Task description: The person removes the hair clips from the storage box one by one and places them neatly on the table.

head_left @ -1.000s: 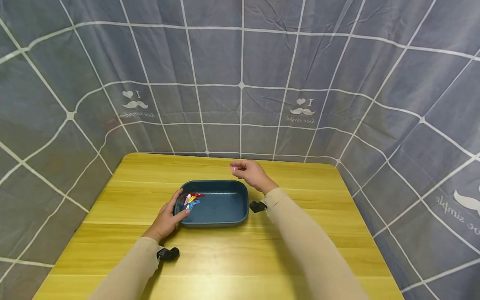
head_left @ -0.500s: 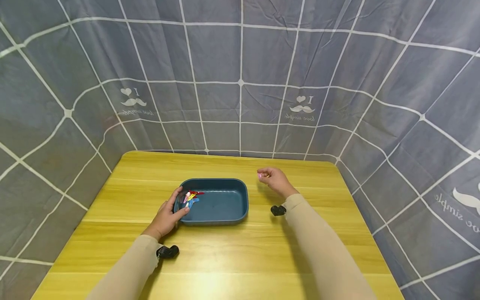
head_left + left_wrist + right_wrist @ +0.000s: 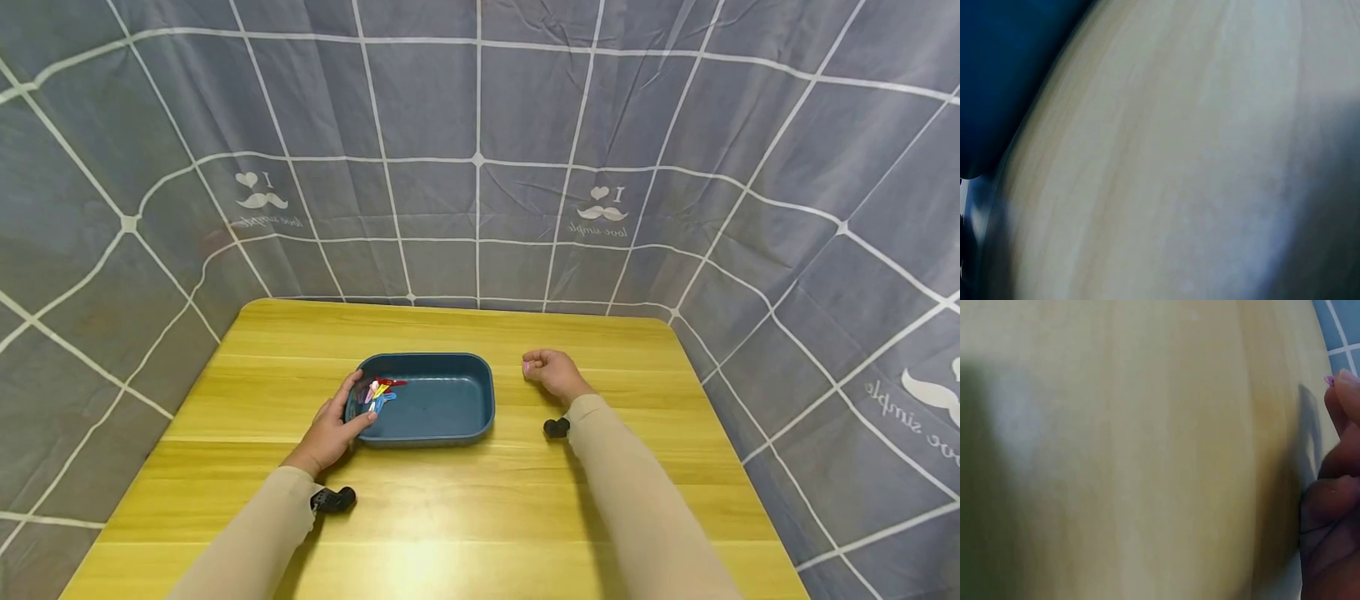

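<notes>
My left hand [image 3: 328, 431] grips the left end of a dark blue rectangular bin [image 3: 442, 408], its thumb over the front rim and its fingers at the left side. At that end inside the bin lie several small coloured pieces, which look like hair clips [image 3: 381, 393], in red, yellow, blue, pink and white. Right of the bin, my right hand [image 3: 557, 375] pinches a small pink hair clip [image 3: 528, 366] low over the table. Only its pink tip shows past the fingertips in the right wrist view. The left wrist view catches the bin's blue wall [image 3: 1016, 69] beside the tabletop.
The yellow wood-grain table [image 3: 450, 517] carries the bin near its middle. A grey curtain [image 3: 420, 108] with white grid lines hangs behind the table and along both sides. Each sleeve cuff has a black wrist camera, such as the right one [image 3: 557, 428].
My right hand has moved from above the bin's back right corner to the right and down toward the table, with the pink hair clip still pinched. The left hand keeps its grip on the bin.
</notes>
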### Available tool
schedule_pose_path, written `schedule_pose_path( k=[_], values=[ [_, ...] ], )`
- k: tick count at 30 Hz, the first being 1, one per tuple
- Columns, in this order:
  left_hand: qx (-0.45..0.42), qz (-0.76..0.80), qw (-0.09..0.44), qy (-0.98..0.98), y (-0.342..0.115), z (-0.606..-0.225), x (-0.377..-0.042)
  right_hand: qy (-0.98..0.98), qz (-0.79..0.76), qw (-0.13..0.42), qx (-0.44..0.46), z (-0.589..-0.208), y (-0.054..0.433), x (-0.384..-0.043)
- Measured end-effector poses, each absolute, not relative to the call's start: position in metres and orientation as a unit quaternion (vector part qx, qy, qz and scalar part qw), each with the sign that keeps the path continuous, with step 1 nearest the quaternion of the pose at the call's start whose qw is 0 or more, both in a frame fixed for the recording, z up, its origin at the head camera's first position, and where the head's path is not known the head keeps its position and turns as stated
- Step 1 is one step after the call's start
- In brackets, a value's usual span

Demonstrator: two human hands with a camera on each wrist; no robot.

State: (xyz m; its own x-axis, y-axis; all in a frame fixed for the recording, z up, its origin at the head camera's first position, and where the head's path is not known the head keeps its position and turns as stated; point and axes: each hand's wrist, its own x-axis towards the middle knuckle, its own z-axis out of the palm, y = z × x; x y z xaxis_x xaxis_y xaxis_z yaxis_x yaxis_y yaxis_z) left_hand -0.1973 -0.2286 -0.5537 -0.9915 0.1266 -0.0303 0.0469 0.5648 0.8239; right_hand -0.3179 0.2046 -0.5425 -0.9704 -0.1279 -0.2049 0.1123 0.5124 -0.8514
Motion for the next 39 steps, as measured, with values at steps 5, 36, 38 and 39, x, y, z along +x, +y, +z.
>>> schedule_pose_path(
  k=[5,36,38,39],
  values=[
    [0.048,0.463,0.046,0.884,-0.228,-0.553,-0.196,0.868,-0.485,0.108,-0.003,-0.550,0.203,-0.319],
    [0.045,0.471,0.049,0.880,-0.228,-0.553,-0.196,0.897,-0.432,0.087,-0.020,-0.553,0.194,-0.314],
    [0.045,0.471,0.049,0.880,-0.228,-0.553,-0.197,0.897,-0.432,0.089,-0.019,-0.553,0.195,-0.314],
    [0.046,0.470,0.048,0.880,-0.228,-0.553,-0.197,0.898,-0.431,0.088,-0.020,-0.553,0.195,-0.314]
  ],
)
